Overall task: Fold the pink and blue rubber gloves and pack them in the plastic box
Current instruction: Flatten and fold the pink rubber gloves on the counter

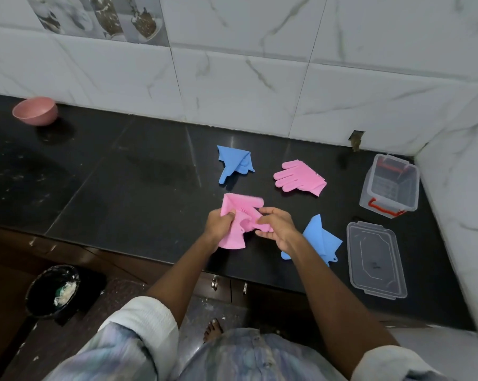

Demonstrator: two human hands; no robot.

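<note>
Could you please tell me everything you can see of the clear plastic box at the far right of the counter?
The plastic box is a clear, see-through tub with rounded corners and a stepped rim, standing upright and open on the dark counter near the tiled corner wall. An orange-red latch handle hangs on its near end, and another shows at the far end. No glove is visible inside. Its clear lid lies flat on the counter, apart, nearer the person. Neither hand touches the box.

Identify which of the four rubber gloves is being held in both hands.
The pink glove at the counter's front edge, gripped by left hand and right hand. The other three lie untouched.
</note>
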